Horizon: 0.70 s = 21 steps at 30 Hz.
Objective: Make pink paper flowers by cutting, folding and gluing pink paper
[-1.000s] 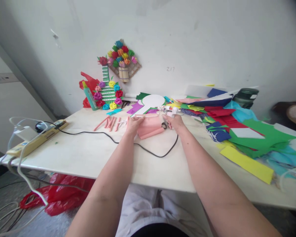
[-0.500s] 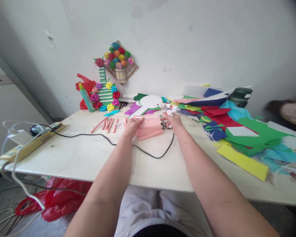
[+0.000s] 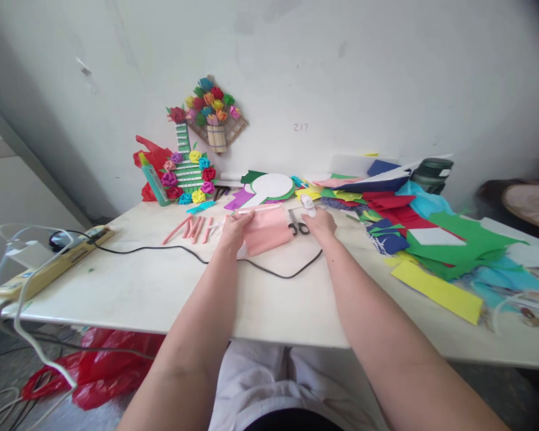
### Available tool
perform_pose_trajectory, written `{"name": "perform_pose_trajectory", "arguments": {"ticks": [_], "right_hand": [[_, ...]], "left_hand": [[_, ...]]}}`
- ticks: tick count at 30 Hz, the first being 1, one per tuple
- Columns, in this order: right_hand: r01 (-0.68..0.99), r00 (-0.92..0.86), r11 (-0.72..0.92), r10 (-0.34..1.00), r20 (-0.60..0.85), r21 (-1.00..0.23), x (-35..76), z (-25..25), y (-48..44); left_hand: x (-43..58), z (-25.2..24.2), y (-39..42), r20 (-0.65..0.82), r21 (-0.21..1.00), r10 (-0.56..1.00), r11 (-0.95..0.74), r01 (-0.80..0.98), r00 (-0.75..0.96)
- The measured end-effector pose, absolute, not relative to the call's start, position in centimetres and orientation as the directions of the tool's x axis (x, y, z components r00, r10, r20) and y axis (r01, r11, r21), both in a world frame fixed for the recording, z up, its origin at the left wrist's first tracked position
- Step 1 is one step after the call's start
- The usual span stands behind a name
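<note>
My left hand (image 3: 234,230) pinches the left edge of a pink paper sheet (image 3: 269,232) lying on the table. A thin pale stick (image 3: 256,211) lies along the sheet's far edge. My right hand (image 3: 320,224), to the right of the sheet, is closed around a white hot glue gun (image 3: 308,205), partly hidden by the fingers; a black cord (image 3: 278,275) runs from it across the table. Scissors (image 3: 300,227) with black handles lie between the sheet and my right hand. Several rolled pink paper sticks (image 3: 196,228) are left of my left hand.
Coloured paper and felt sheets (image 3: 458,239) are heaped on the right, with a dark green bottle (image 3: 432,175) behind. A white round cutout (image 3: 272,187) lies at the back. Flower crafts (image 3: 191,173) and a glue bottle (image 3: 155,181) stand back left. A power strip (image 3: 54,263) sits far left.
My right hand has moved slightly right with the glue gun, away from the sheet, and the scissors now show more fully. My left hand stays at the sheet's left edge.
</note>
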State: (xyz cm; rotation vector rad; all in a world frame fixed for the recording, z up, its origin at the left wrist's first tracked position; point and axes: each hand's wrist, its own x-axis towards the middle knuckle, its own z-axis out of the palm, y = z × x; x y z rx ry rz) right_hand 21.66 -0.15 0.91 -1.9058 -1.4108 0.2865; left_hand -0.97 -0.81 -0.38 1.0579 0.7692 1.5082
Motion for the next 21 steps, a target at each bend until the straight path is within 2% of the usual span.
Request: {"name": "perform_pose_trajectory", "arguments": {"ticks": [3, 8, 16, 18, 21], "right_hand": [[0.845, 0.362, -0.186, 0.889, 0.28, -0.502, 22.1, 1.1, -0.5], [0.91, 0.299, -0.2, 0.924, 0.24, -0.363, 22.5, 1.1, -0.6], [0.911, 0.34, -0.296, 0.933, 0.119, -0.287, 23.1, 0.1, -0.1], [0.903, 0.376, -0.326, 0.914, 0.151, -0.28, 23.1, 0.3, -0.3], [0.91, 0.374, -0.282, 0.874, 0.31, -0.303, 22.8, 0.9, -0.4]], "left_hand": [[-1.1, -0.2, -0.8, 0.217, 0.886, 0.975, -0.22, -0.409, -0.055], [-0.9, 0.0, -1.2, 0.24, 0.868, 0.97, -0.229, -0.44, -0.03], [-0.7, 0.1, -1.4, 0.243, 0.877, 0.97, -0.227, -0.424, -0.016], [-0.6, 0.1, -1.4, 0.251, 0.877, 0.968, -0.232, -0.422, -0.012], [-0.5, 0.1, -1.4, 0.249, 0.879, 0.969, -0.222, -0.422, 0.008]]}}
